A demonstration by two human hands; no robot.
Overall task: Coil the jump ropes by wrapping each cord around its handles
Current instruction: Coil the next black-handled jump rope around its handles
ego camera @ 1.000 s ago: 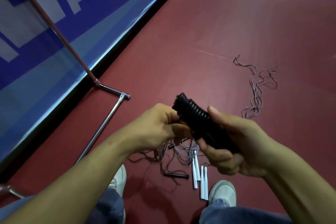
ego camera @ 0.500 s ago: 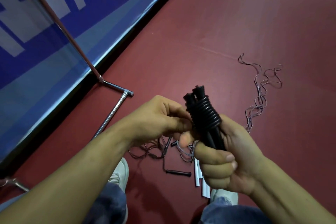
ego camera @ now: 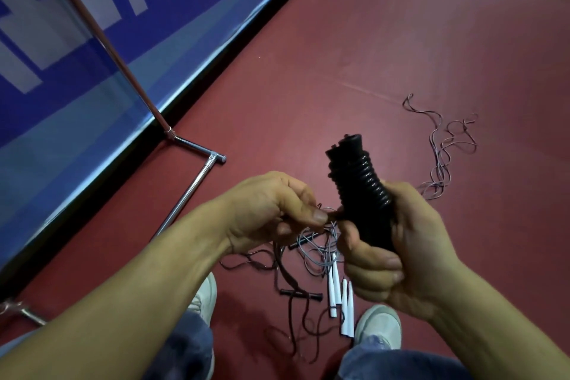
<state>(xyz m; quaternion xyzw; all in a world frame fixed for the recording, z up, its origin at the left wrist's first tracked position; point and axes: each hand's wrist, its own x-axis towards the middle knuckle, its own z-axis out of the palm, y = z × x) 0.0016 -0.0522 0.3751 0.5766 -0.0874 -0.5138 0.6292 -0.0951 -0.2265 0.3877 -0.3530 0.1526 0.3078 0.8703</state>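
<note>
Head view: right hand (ego camera: 401, 244) has its fingers (ego camera: 370, 264) curled round the black coiled jump rope (ego camera: 359, 182), left hand (ego camera: 271, 210) pinching its cord (ego camera: 335, 216) just beside.

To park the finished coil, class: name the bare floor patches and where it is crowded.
Free: the red floor ahead, bordered by the blue banner on the left and the loose cord on the right. Crowded: by the shoes, where tangled cords, white handles and a black handle lie.
</note>
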